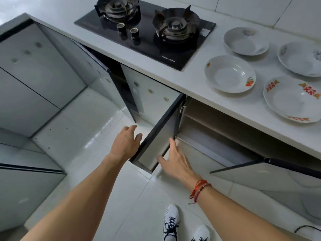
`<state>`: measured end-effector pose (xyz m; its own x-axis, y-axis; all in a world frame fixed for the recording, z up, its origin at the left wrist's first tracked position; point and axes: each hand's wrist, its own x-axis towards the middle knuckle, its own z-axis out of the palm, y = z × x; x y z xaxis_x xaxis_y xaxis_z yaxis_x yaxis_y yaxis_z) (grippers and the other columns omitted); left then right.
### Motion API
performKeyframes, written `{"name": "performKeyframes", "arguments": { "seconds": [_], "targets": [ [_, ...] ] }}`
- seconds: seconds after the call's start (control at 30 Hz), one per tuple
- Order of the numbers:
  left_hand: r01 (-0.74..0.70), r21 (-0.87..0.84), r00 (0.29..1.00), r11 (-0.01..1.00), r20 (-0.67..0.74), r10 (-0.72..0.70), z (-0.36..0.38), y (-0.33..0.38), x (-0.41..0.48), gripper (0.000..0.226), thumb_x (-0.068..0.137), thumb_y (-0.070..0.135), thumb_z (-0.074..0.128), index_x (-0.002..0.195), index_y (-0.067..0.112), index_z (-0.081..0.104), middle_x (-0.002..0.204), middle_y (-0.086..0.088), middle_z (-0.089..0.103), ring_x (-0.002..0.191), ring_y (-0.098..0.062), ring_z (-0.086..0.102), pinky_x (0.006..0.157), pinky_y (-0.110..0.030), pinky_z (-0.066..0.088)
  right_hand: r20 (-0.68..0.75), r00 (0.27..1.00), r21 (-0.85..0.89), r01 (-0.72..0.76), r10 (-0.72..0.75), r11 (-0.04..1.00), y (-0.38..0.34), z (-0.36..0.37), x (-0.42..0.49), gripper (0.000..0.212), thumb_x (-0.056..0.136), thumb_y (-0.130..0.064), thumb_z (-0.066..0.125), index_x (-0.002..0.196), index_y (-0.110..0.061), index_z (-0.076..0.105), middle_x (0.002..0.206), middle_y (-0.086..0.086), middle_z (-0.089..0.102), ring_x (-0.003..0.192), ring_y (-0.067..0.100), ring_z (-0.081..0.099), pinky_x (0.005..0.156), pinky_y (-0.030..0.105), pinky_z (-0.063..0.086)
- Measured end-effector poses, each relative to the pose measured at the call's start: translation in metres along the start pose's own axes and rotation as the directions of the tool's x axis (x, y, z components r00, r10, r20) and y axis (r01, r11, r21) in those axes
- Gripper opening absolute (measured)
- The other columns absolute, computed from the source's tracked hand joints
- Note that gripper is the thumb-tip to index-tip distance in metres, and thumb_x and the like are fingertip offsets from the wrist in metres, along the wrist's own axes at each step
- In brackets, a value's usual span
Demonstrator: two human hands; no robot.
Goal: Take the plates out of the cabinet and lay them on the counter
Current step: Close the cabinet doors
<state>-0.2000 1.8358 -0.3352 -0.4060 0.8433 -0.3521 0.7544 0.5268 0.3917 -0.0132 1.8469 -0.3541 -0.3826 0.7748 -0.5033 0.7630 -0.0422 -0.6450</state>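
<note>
Empty, loosely spread left hand (126, 141) and right hand (175, 161) flank cabinet door (161, 136); plates (230, 73) on counter (191, 82) at 2 o'clock look stiff, slick, breakable, best gripped by rim.

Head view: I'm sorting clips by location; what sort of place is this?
Most likely a home kitchen: a two-burner gas hob set into a white counter, four plates beside it, open cabinet below.

Four plates (230, 73) on counter (191, 84); left hand (125, 141), right hand (175, 159) at open cabinet door (163, 131)
</note>
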Motion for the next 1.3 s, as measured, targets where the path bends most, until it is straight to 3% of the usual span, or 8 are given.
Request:
{"name": "performKeyframes", "arguments": {
  "seconds": [0.17,0.33,0.43,0.53,0.67,0.87,1.07,1.3],
  "targets": [
    [0.096,-0.042,0.977,0.994,0.195,-0.086,0.014,-0.013,0.011,0.041,0.099,0.033,0.040,0.136,0.020,0.053,0.129,-0.010,0.062,0.113,-0.028,0.057,0.094,-0.034,0.046,0.099,0.995,0.080,-0.021,0.013,0.997,-0.016,0.043,0.015,0.087,0.093,-0.045,0.058,0.156,-0.015,0.007,0.150,0.016,0.037,0.132,0.033,0.044,0.102,0.039,0.041],
    [0.082,-0.048,0.967,0.995,0.245,-0.068,0.031,-0.020,0.012,0.032,0.098,0.025,0.040,0.120,0.028,0.063,0.098,-0.005,0.068,0.081,-0.022,0.060,0.069,-0.028,0.045,0.161,0.987,0.174,-0.033,0.005,0.984,-0.019,0.071,0.025,0.072,0.089,-0.047,0.059,0.145,-0.023,0.021,0.128,0.011,0.058,0.115,0.034,0.056,0.079,0.035,0.044],
    [0.095,-0.061,0.967,0.994,0.243,-0.078,0.037,-0.018,0.009,0.029,0.097,0.024,0.044,0.115,0.028,0.066,0.096,-0.005,0.070,0.083,-0.023,0.062,0.070,-0.030,0.047,0.201,0.980,0.205,-0.047,0.005,0.978,-0.017,0.075,0.023,0.072,0.090,-0.043,0.058,0.147,-0.026,0.018,0.111,0.004,0.062,0.104,0.032,0.061,0.073,0.033,0.045],
    [0.131,-0.095,0.959,0.987,0.266,-0.102,0.044,-0.014,0.006,0.028,0.096,0.025,0.046,0.115,0.029,0.066,0.096,-0.006,0.071,0.085,-0.024,0.065,0.074,-0.031,0.051,0.222,0.974,0.240,-0.093,0.039,0.966,-0.012,0.071,0.017,0.067,0.087,-0.046,0.059,0.141,-0.033,0.022,0.108,0.001,0.063,0.097,0.028,0.063,0.073,0.036,0.054],
    [0.166,-0.171,0.940,0.971,0.324,-0.104,0.056,0.002,-0.006,0.023,0.095,0.025,0.048,0.110,0.027,0.065,0.095,-0.007,0.072,0.085,-0.023,0.067,0.080,-0.035,0.056,0.228,0.972,0.257,-0.122,0.063,0.959,0.002,0.056,0.005,0.052,0.088,-0.044,0.061,0.130,-0.028,0.034,0.093,-0.011,0.064,0.088,0.020,0.063,0.064,0.030,0.048],
    [0.212,-0.312,0.907,0.926,0.415,-0.068,0.086,0.045,-0.033,0.014,0.095,0.023,0.053,0.101,0.017,0.064,0.087,-0.011,0.070,0.070,-0.024,0.064,0.059,-0.034,0.058,0.199,0.972,0.248,-0.174,0.125,0.953,0.045,0.022,-0.019,0.041,0.086,-0.042,0.064,0.119,-0.028,0.044,0.099,-0.008,0.066,0.091,0.021,0.062,0.064,0.027,0.048],
    [0.299,-0.449,0.879,0.842,0.473,-0.060,0.120,0.102,-0.047,0.016,0.093,0.019,0.058,0.099,0.005,0.060,0.091,-0.019,0.070,0.080,-0.034,0.072,0.066,-0.043,0.062,0.129,0.974,0.197,-0.209,0.186,0.958,0.095,-0.017,-0.038,0.032,0.092,-0.029,0.047,0.124,-0.035,0.044,0.109,0.002,0.069,0.100,0.029,0.064,0.084,0.045,0.056],
    [0.340,-0.514,0.857,0.787,0.514,-0.035,0.155,0.164,-0.044,0.016,0.094,0.017,0.059,0.094,0.001,0.057,0.097,-0.017,0.070,0.083,-0.029,0.073,0.072,-0.045,0.062,-0.008,0.972,0.233,-0.226,0.234,0.946,0.143,-0.063,-0.054,0.032,0.100,-0.019,0.044,0.131,-0.023,0.051,0.109,0.006,0.067,0.086,0.028,0.060,0.070,0.032,0.047]
  ]
}}
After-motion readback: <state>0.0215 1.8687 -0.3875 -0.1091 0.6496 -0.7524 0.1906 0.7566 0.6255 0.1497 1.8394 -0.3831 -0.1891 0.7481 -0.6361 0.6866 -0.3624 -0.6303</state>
